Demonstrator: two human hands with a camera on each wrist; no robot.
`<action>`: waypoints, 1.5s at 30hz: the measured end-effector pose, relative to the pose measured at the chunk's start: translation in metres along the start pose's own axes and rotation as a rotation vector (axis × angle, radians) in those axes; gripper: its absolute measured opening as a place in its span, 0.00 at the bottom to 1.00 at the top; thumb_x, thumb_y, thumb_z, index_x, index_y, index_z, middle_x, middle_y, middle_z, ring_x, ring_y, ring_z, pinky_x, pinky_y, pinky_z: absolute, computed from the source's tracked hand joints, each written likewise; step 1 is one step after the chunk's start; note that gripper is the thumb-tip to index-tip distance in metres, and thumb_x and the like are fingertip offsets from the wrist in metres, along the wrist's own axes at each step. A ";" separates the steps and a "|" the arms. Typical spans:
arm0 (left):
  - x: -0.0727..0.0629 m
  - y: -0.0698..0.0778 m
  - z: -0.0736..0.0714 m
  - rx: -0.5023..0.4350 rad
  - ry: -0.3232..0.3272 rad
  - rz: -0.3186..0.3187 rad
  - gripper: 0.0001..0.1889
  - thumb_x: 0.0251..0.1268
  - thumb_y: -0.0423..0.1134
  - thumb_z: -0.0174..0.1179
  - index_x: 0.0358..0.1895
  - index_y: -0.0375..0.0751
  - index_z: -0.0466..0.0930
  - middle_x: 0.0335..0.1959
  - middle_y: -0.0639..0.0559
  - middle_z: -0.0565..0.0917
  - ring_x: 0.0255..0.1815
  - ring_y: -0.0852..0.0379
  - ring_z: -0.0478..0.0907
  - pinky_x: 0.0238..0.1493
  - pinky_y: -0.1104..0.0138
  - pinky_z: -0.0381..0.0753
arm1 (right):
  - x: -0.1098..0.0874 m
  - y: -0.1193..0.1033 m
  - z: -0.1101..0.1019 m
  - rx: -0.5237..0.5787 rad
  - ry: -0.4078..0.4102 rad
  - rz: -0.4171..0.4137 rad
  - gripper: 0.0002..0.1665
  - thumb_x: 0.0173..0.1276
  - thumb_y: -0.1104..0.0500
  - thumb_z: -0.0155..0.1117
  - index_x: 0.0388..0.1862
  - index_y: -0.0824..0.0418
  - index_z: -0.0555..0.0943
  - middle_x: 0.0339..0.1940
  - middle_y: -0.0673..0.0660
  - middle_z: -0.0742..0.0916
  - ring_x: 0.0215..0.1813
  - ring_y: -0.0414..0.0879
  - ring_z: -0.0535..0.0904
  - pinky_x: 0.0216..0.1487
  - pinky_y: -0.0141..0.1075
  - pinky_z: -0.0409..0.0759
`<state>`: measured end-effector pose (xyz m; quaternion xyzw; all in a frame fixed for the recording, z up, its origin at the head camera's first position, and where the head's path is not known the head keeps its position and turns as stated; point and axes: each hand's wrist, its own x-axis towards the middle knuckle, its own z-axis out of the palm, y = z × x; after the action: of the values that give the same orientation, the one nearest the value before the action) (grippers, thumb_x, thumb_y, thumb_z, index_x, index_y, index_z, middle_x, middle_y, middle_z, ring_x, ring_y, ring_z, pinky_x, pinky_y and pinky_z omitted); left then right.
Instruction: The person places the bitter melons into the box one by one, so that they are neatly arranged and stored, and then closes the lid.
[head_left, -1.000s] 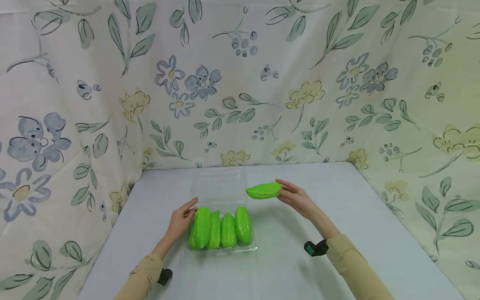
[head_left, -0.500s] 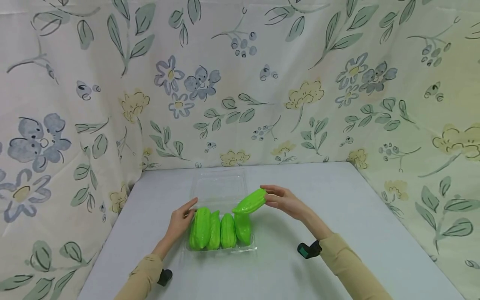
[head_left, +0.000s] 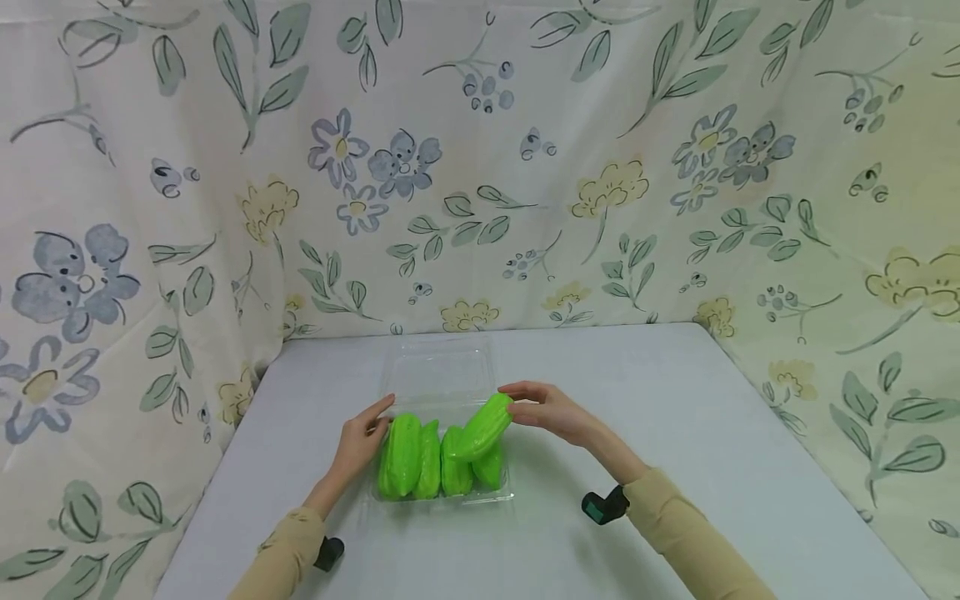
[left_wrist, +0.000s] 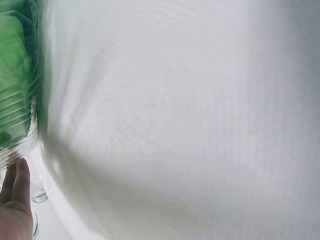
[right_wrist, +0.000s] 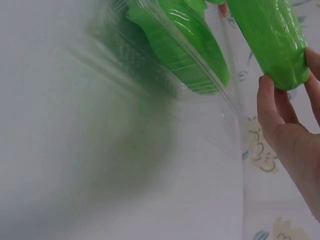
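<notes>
My right hand (head_left: 555, 412) grips one end of a bright green, ridged bitter melon (head_left: 482, 427). It slants down to the left over the right part of a clear plastic box (head_left: 491, 498). In the right wrist view, thumb and fingers pinch the blunt end of the bitter melon (right_wrist: 275, 42). Several more bitter melons (head_left: 406, 454) lie side by side in the box; the held one partly covers those at the right. At the box's back left corner rests my left hand (head_left: 358, 447), its fairly straight fingers (left_wrist: 21, 182) against the outer wall in the left wrist view.
The box's clear lid (head_left: 441, 372) lies folded back behind it on the white table (head_left: 645, 392). A flowered cloth (head_left: 480, 167) hangs behind the table and along both sides. Each wrist wears a small black device (head_left: 606, 505).
My right hand has carried the bitter melon left and down, from beside the lid to over the box, tilting it more steeply. The left hand has stayed in place.
</notes>
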<state>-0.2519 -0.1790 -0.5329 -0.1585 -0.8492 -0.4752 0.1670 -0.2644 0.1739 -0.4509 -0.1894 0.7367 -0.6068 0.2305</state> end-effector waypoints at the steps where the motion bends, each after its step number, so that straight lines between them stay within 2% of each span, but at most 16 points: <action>1: 0.000 -0.001 0.000 0.002 -0.001 -0.003 0.21 0.65 0.23 0.52 0.61 0.32 0.73 0.61 0.34 0.75 0.47 0.39 0.83 0.46 0.52 0.83 | 0.000 0.000 0.002 -0.011 -0.006 0.000 0.27 0.69 0.59 0.59 0.66 0.62 0.70 0.64 0.64 0.75 0.54 0.42 0.80 0.62 0.42 0.77; 11: 0.001 0.001 -0.001 -0.006 -0.005 -0.003 0.21 0.64 0.21 0.52 0.61 0.30 0.72 0.61 0.34 0.75 0.47 0.38 0.83 0.46 0.52 0.83 | 0.006 -0.009 0.012 -0.118 -0.008 -0.028 0.23 0.69 0.56 0.60 0.62 0.59 0.74 0.62 0.61 0.78 0.61 0.51 0.76 0.62 0.44 0.76; 17: 0.000 0.001 0.001 0.000 0.006 -0.001 0.21 0.64 0.20 0.52 0.61 0.29 0.73 0.61 0.33 0.75 0.47 0.36 0.82 0.48 0.51 0.82 | 0.014 -0.008 0.019 -0.153 -0.040 -0.048 0.21 0.69 0.57 0.60 0.60 0.60 0.76 0.60 0.60 0.80 0.60 0.50 0.77 0.61 0.43 0.78; 29: -0.001 0.003 0.002 0.015 0.015 0.008 0.21 0.64 0.21 0.52 0.61 0.29 0.73 0.60 0.33 0.75 0.46 0.38 0.83 0.47 0.51 0.82 | 0.031 -0.005 0.035 -0.201 -0.045 -0.054 0.22 0.70 0.56 0.58 0.61 0.63 0.76 0.60 0.60 0.81 0.58 0.48 0.78 0.58 0.41 0.79; 34: -0.002 0.002 0.003 0.026 0.023 0.016 0.20 0.64 0.21 0.52 0.60 0.28 0.73 0.60 0.33 0.75 0.46 0.37 0.83 0.46 0.52 0.83 | 0.035 -0.006 0.044 -0.231 -0.020 -0.065 0.21 0.71 0.58 0.57 0.59 0.64 0.77 0.59 0.61 0.81 0.59 0.51 0.78 0.57 0.40 0.80; 39: -0.002 0.003 0.003 0.034 0.034 0.021 0.21 0.63 0.20 0.52 0.60 0.28 0.73 0.60 0.32 0.75 0.45 0.37 0.83 0.45 0.52 0.83 | 0.038 -0.004 0.052 -0.247 0.009 -0.096 0.20 0.71 0.61 0.56 0.58 0.69 0.76 0.59 0.68 0.80 0.57 0.55 0.80 0.55 0.40 0.82; 45: -0.001 0.002 0.003 0.035 0.024 0.014 0.21 0.64 0.21 0.52 0.61 0.29 0.73 0.60 0.33 0.75 0.45 0.38 0.83 0.45 0.52 0.84 | 0.040 0.001 0.058 -0.248 0.067 -0.095 0.18 0.70 0.62 0.56 0.56 0.68 0.78 0.58 0.69 0.80 0.54 0.56 0.81 0.52 0.37 0.82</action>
<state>-0.2502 -0.1753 -0.5332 -0.1558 -0.8543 -0.4608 0.1832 -0.2646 0.1048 -0.4659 -0.2307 0.8036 -0.5272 0.1517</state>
